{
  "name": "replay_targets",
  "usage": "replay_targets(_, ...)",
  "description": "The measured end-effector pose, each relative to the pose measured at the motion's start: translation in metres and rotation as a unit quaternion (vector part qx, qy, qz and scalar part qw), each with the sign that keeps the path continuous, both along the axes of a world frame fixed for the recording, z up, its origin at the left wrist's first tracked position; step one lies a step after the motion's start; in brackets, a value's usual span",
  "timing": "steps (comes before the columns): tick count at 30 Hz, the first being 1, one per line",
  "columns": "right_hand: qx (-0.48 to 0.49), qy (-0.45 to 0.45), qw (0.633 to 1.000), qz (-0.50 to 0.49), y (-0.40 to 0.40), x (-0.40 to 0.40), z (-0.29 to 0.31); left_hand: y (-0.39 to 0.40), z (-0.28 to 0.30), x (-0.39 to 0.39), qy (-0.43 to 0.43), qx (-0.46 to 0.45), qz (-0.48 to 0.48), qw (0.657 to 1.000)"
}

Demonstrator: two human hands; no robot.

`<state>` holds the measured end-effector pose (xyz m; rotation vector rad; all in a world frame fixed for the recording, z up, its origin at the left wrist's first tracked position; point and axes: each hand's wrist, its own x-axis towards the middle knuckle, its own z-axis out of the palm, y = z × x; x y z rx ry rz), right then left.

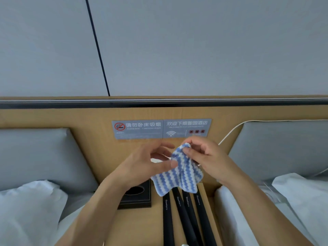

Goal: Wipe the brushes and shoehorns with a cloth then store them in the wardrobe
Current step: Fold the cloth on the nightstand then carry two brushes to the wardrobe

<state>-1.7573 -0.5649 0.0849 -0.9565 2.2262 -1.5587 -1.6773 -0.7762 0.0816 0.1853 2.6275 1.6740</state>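
A blue-and-white striped cloth (179, 176) hangs in the air above the wooden nightstand (142, 226). My right hand (204, 157) pinches its top corner between thumb and fingers. My left hand (150, 162) touches the cloth's left edge with thumb and fingertips, fingers spread. Below the cloth lie several long black shoehorns (186, 217) side by side on the nightstand, each printed "Shoehorn"; their far ends are hidden behind the cloth. No brush shows in the view.
A black square holder (136, 197) with a round hole stands left of the shoehorns. Grey padded headboards (35, 157) and white pillows (26, 210) flank the nightstand. Grey signs (159, 128) sit on the wooden back panel; a white cable (229, 134) runs at right.
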Motion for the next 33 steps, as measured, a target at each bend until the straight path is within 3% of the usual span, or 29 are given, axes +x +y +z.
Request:
replay_targets(6, -0.032, -0.088, 0.996, 0.006, -0.007, 0.004, -0.008, 0.008, 0.009, -0.005, 0.036, 0.015, 0.057, 0.998)
replay_targets(9, 0.026, -0.106, 0.994, 0.031, 0.002, 0.007, -0.016, 0.002, 0.006, 0.0, 0.012, 0.033, 0.081, 0.996)
replay_targets(13, -0.014, -0.182, 0.983, -0.027, -0.002, 0.015, -0.026, 0.006, -0.005, 0.008, 0.101, -0.118, 0.234, 0.96)
replay_targets(17, -0.067, -0.236, 0.965, -0.096, -0.014, 0.019, -0.031, 0.032, -0.017, 0.02, 0.008, -0.127, 0.181, 0.975)
replay_targets(26, -0.057, -0.204, 0.975, -0.064, -0.011, 0.021, -0.034, 0.007, -0.028, 0.016, -0.061, 0.04, 0.075, 0.995)
replay_targets(30, 0.0, -0.165, 0.981, -0.101, -0.002, 0.013, -0.03, -0.014, -0.028, 0.011, -0.045, -0.013, 0.151, 0.987)
replay_targets(33, 0.167, -0.01, 0.979, -0.114, 0.015, -0.001, -0.022, -0.036, -0.021, 0.01, -0.006, -0.085, 0.194, 0.977)
